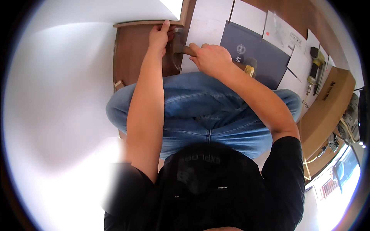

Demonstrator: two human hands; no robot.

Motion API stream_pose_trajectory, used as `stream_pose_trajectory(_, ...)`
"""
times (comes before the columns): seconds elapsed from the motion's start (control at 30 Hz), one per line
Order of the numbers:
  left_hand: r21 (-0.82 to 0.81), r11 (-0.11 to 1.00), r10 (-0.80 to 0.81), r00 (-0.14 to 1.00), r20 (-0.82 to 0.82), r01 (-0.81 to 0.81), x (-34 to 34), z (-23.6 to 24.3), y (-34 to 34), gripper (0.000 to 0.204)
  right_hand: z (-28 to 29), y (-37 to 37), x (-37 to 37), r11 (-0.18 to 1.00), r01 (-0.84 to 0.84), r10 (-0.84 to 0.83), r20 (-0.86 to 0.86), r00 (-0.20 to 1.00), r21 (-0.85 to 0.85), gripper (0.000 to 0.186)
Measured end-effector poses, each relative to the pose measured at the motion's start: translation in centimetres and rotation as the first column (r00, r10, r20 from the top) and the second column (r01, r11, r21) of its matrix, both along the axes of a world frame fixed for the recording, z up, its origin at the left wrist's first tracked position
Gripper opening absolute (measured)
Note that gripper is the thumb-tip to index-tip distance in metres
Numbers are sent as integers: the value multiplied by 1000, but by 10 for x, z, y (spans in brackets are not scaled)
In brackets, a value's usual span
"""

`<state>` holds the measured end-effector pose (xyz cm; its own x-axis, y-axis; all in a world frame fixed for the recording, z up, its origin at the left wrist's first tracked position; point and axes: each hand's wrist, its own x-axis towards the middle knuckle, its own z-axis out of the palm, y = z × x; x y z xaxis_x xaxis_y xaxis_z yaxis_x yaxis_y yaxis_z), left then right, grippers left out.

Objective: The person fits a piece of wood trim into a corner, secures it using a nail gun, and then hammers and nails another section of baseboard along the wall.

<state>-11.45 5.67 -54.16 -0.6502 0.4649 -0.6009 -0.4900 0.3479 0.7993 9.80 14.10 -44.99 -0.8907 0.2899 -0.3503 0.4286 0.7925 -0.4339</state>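
My right hand is wrapped round the hammer, whose head sits just beside my left hand at the brown trim; whether the left pinches anything I can't tell, so I'd keep it clear.

The hammer has a dark metal head and a brown handle. It is near the corner of the thin brown strip, flat end toward the strip, bent claw away from it, handle pointing right.
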Motion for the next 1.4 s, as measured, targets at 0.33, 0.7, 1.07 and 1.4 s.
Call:
stream_pose_trajectory(0.33,-54,998,18,1000,6,-17,1,5,4,52,-14,13,0,999,-34,34,-16,999,-26,32)
stream_pose_trajectory(0.7,-30,999,40,999,-23,-40,5,3,6,50,-10,11,-3,999,-26,26,13,1000,-30,34)
stream_pose_trajectory(1.07,-154,988,-3,993,-119,-15,4,1,4,52,-2,18,-6,999,-35,36,26,999,-36,33)
stream_pose_trajectory(1.4,-92,996,12,998,-62,-18,8,6,6,56,-20,18,-4,1000,0,-1,-20,1000,-20,33)
